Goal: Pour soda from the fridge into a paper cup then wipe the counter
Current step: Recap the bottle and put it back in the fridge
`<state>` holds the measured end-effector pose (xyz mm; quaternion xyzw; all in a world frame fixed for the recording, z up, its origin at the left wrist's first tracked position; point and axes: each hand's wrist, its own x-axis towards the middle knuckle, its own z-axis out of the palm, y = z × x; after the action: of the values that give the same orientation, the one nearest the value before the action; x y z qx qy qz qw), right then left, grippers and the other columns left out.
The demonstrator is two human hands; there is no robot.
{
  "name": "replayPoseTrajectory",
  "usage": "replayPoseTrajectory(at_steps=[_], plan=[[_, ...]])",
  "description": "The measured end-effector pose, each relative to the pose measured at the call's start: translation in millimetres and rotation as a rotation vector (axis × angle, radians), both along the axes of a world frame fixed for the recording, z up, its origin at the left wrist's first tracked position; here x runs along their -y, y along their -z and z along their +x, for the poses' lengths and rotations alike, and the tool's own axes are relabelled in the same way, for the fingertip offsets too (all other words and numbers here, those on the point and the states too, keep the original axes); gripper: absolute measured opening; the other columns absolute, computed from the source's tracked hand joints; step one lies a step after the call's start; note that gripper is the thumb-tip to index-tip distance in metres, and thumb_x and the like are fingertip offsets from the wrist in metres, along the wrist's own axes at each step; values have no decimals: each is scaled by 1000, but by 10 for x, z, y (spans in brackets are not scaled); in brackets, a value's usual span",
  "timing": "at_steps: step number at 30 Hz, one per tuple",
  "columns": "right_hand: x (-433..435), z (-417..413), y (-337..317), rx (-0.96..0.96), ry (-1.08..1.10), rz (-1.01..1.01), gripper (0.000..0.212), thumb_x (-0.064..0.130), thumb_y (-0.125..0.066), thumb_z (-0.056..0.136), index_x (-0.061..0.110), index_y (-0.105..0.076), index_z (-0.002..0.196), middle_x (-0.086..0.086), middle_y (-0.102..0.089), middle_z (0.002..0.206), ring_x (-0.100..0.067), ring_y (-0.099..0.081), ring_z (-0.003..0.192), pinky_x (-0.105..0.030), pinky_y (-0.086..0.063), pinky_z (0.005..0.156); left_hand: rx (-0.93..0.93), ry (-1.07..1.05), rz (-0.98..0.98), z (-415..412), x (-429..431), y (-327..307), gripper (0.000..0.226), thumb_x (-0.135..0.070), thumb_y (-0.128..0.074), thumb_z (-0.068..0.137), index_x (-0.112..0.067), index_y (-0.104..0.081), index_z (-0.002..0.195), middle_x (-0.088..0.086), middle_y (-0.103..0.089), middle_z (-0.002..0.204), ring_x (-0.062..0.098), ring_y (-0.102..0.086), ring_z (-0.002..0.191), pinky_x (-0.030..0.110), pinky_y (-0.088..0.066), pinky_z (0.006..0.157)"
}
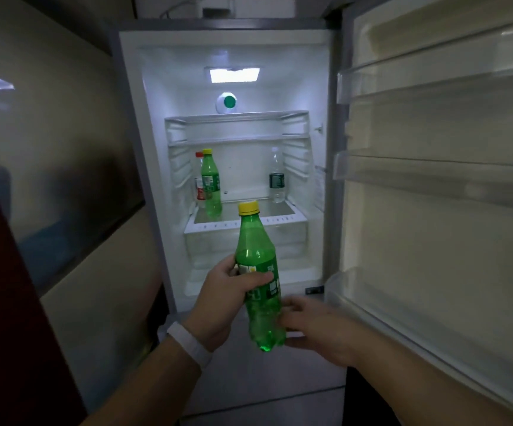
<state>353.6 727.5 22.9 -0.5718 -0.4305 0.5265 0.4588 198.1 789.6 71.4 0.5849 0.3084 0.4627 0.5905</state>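
A green soda bottle [258, 265] with a yellow cap stands upright in front of the open fridge [236, 87], held around its label by my left hand [227, 296]. A white band circles that wrist. My right hand [316, 327] is beside the bottle's lower part, fingers spread, touching or nearly touching it. Neither a paper cup nor a counter is in view.
On the fridge shelf [242, 218] stand a second green bottle [210, 182], a red-capped bottle [199, 176] behind it, and a clear water bottle [276, 176] at the right. The fridge door [439, 186] hangs open at the right. A glossy wall panel [52, 142] is at the left.
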Motion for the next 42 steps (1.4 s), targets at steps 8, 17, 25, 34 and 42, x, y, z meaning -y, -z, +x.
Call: replayPoseTrajectory(at_steps=[8, 17, 25, 34, 42], plan=[[-671, -139, -162, -11, 10, -7, 34, 11, -66, 84, 14, -61, 118, -8, -74, 107, -22, -70, 103, -37, -55, 94, -24, 1, -4, -53, -685, -148, 33, 0, -77, 74, -9, -71, 105, 13, -76, 101, 25, -72, 90, 35, -58, 74], [-1606, 123, -422, 92, 71, 75, 37, 8, -66, 85, 16, -58, 119, -9, -72, 110, -23, -68, 104, -36, -54, 93, -68, -28, 112, 314, -1591, -439, 26, -9, -80, 72, -14, -71, 97, 9, -77, 95, 30, -72, 94, 51, -57, 89], [-2652, 646, -546, 86, 81, 142, 38, 2, -67, 82, 15, -59, 117, -11, -71, 109, -25, -68, 102, -39, -55, 93, -129, -58, 215, 865, -2432, -665, 25, -7, -77, 77, -14, -67, 99, 6, -74, 93, 24, -71, 90, 39, -60, 81], [-3396, 996, -496, 134, 221, 184, 41, 11, -69, 75, 17, -63, 114, -8, -69, 104, -27, -66, 99, -48, -54, 95, -158, -40, 201, 1346, -3259, -653, 38, -2, -77, 75, -10, -67, 110, 11, -73, 104, 28, -69, 99, 44, -58, 89], [-3743, 1188, -566, 206, 300, 194, 33, 13, -65, 70, 13, -69, 103, -10, -71, 95, -22, -67, 81, -29, -50, 67, -128, -5, 223, 1617, -3702, -625, 37, 0, -78, 72, -12, -68, 106, 11, -73, 103, 27, -69, 97, 41, -57, 87]])
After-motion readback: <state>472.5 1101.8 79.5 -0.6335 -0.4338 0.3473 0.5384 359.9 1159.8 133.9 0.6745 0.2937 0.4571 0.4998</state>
